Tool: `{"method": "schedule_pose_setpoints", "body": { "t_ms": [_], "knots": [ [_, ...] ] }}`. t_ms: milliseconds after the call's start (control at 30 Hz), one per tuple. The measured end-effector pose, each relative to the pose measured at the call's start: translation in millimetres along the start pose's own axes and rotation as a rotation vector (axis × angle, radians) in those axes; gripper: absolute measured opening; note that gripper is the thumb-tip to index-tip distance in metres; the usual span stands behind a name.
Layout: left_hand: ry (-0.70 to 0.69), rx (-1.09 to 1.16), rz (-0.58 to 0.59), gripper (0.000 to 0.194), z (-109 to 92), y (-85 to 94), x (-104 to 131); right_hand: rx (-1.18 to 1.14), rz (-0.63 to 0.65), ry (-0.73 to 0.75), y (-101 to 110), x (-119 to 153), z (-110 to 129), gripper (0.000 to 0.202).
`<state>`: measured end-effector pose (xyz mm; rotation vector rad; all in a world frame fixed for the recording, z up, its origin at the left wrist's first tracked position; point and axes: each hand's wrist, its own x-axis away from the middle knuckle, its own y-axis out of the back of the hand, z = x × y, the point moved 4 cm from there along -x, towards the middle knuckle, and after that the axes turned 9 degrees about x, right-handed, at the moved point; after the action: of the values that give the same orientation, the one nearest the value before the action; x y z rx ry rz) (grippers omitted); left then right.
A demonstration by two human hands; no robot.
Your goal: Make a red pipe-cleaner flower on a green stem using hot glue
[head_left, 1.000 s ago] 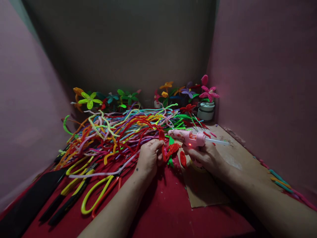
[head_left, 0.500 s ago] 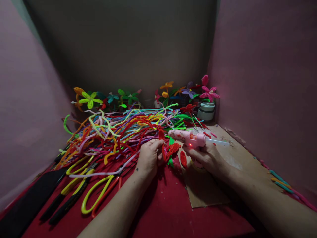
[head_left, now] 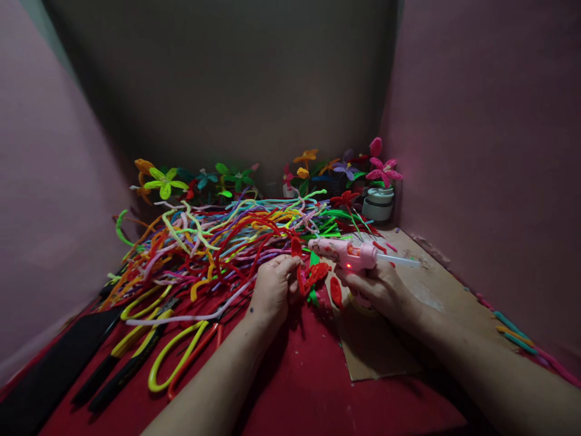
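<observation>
Pinched in the fingers of my left hand (head_left: 275,287) is a red pipe-cleaner petal (head_left: 296,247), held upright. My right hand (head_left: 381,290) is wrapped round the grip of a pink glue gun (head_left: 342,252). A small light glows on the gun, and a pale glue stick (head_left: 399,260) juts from its back. The gun's nozzle points left, close to the petal's tip; whether they touch I cannot tell. Just below lie more red petals (head_left: 318,274) beside green pipe-cleaner pieces (head_left: 313,297). Another red petal (head_left: 336,292) lies at the cardboard's edge.
A heap of colourful pipe cleaners (head_left: 236,230) covers the back left. Pliers (head_left: 136,348) and yellow-handled scissors (head_left: 179,357) lie at the front left. Cardboard (head_left: 376,351) lies under my right hand. Finished flowers (head_left: 384,171) and a pale green jar (head_left: 377,204) stand along the back wall.
</observation>
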<state>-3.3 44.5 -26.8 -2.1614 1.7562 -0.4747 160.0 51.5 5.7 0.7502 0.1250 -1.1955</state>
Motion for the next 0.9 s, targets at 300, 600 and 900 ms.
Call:
{"method": "schedule_pose_setpoints", "body": {
  "t_ms": [300,600,900],
  "knots": [
    [0.004,-0.015,0.018,0.025,-0.6,-1.0,0.5,0.010,-0.017,-0.025,1.0,1.2,1.1,0.022],
    [0.012,-0.003,0.031,0.024,0.1,-1.3,0.7,-0.024,0.004,0.010,-1.1,-0.3,2.9,0.032],
    [0.006,-0.007,0.033,0.026,-1.4,-1.0,0.5,-0.065,0.049,0.059,-1.9,-1.2,3.6,0.036]
  ]
}}
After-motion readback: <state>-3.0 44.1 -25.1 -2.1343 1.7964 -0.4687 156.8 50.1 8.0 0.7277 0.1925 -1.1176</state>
